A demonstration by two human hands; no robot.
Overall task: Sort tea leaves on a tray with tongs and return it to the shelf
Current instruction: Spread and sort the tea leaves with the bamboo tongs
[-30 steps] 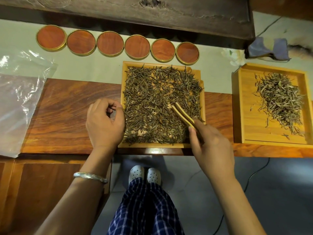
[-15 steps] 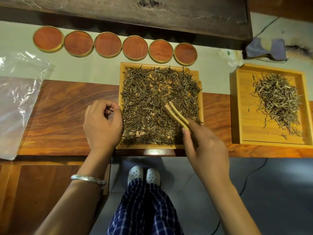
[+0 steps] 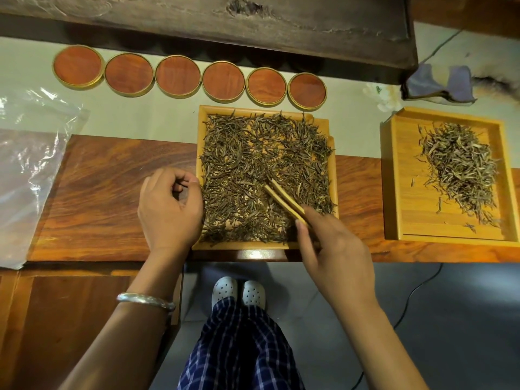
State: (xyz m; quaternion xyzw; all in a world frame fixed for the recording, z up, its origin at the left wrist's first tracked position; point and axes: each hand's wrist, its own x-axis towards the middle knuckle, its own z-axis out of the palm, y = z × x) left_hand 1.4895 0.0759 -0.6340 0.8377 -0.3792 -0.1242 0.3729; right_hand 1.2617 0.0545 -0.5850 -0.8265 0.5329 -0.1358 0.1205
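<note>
Right hand [image 3: 334, 249] grips tongs [image 3: 284, 199] over tea leaves [image 3: 253, 164] in tray [image 3: 333, 164].
</note>
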